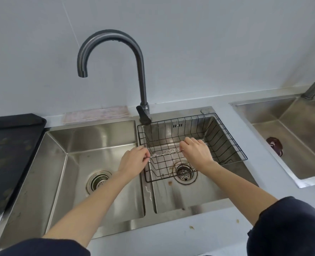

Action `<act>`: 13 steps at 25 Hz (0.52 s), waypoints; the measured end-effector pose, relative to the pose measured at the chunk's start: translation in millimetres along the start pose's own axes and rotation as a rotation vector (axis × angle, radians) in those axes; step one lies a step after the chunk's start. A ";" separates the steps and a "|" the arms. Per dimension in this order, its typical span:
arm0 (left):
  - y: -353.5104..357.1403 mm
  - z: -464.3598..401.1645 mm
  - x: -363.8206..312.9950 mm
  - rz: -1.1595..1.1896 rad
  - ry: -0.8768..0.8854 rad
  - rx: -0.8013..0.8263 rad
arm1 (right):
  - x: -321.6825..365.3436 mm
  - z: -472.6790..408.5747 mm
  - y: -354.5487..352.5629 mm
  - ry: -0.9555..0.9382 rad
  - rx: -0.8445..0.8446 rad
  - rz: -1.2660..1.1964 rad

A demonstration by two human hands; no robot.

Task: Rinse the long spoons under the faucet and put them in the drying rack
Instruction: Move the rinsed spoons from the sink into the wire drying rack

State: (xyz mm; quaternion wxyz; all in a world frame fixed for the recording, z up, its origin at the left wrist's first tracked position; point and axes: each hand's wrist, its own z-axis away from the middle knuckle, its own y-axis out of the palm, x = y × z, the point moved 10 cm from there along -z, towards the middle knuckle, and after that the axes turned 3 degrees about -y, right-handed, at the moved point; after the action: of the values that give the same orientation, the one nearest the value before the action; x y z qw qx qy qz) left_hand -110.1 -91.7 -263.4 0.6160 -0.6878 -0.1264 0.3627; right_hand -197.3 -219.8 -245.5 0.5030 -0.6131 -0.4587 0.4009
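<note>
**Spoons held over the rack**

Steel double sink [101, 143] below; both hands pinch long spoons [164, 152] level over the drying rack [225, 141], left hand [133, 159], right hand [196, 151]. Faucet [114, 52] looks dry. Next, probably lowering them in.

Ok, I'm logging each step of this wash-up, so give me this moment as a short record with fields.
setting: double steel sink, faucet spout over left basin
water: none visible
rack: black wire drying rack sitting over right basin
spoons: long spoons held level across the rack's left side
left hand: pinching one end of the spoons
right hand: gripping the other end, inside the rack
</note>
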 end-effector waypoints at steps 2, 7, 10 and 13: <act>7.0 -7.8 -15.6 -0.004 0.002 -0.002 | -20.1 4.5 2.0 0.006 0.010 -0.007; 25.6 -26.3 -47.3 -0.001 0.013 0.018 | -62.0 8.9 16.5 -0.002 0.067 -0.038; 36.0 -37.0 -56.1 0.001 -0.007 0.038 | -80.5 5.5 32.0 -0.008 0.153 -0.077; 51.4 -47.1 -56.0 -0.006 -0.041 0.094 | -90.5 1.0 47.7 -0.026 0.207 -0.107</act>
State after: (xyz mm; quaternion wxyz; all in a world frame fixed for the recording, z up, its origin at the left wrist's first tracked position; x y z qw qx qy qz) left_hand -132.8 -172.8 -293.5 0.6460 -0.6501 -0.1239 0.3804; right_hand -214.0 -310.4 -290.0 0.5784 -0.5272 -0.4533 0.4267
